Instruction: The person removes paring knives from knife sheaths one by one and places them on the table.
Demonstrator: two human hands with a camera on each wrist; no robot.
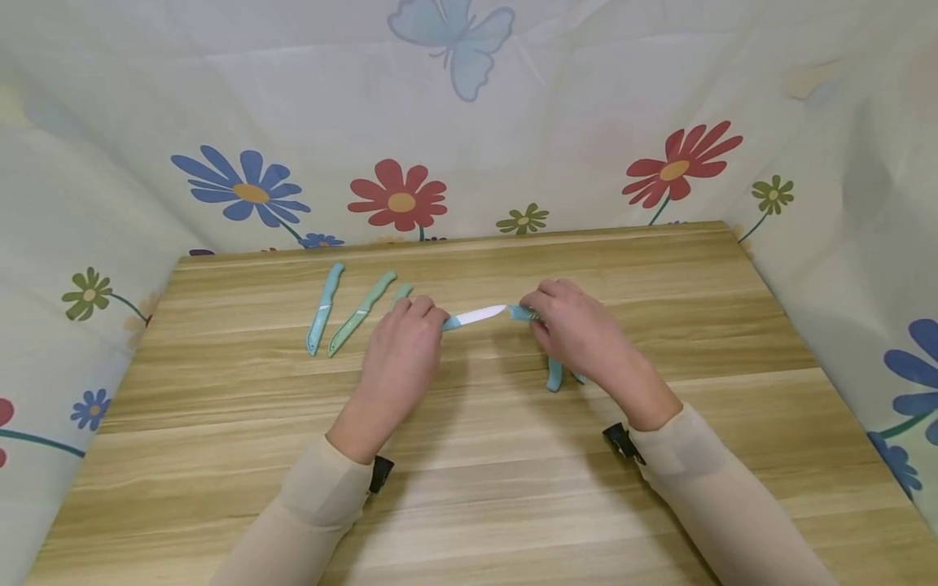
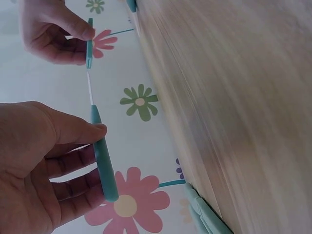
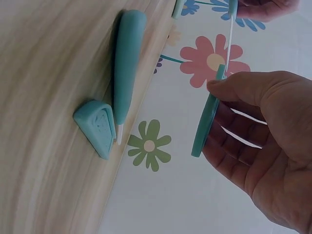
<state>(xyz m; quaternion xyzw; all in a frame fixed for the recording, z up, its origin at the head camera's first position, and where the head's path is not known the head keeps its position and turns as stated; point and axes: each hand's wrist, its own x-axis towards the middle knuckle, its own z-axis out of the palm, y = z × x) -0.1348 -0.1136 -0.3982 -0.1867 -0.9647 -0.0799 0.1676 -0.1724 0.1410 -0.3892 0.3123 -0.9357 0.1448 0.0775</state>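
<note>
Between thumb and fingers, my left hand (image 1: 405, 346) pinches the blue handle of a small paring knife (image 1: 479, 315). Its white blade points right. My right hand (image 1: 586, 334) grips a blue blade sheath (image 1: 522, 313) by its sides, with one end right at the blade's tip. Both are held above the table, and the left wrist view shows blade and sheath nearly in line. Below my right hand lies a second blue-handled knife (image 3: 129, 63), mostly hidden in the head view. Beside that knife's blade rests another blue sheath (image 3: 97, 126).
Left of my hands on the wooden table (image 1: 220, 423) lie a sheathed blue knife (image 1: 325, 309) and a sheathed green knife (image 1: 362, 314). Another green handle (image 1: 401, 293) shows partly behind my left hand. A flower-printed curtain (image 1: 308, 98) surrounds the table's back and sides.
</note>
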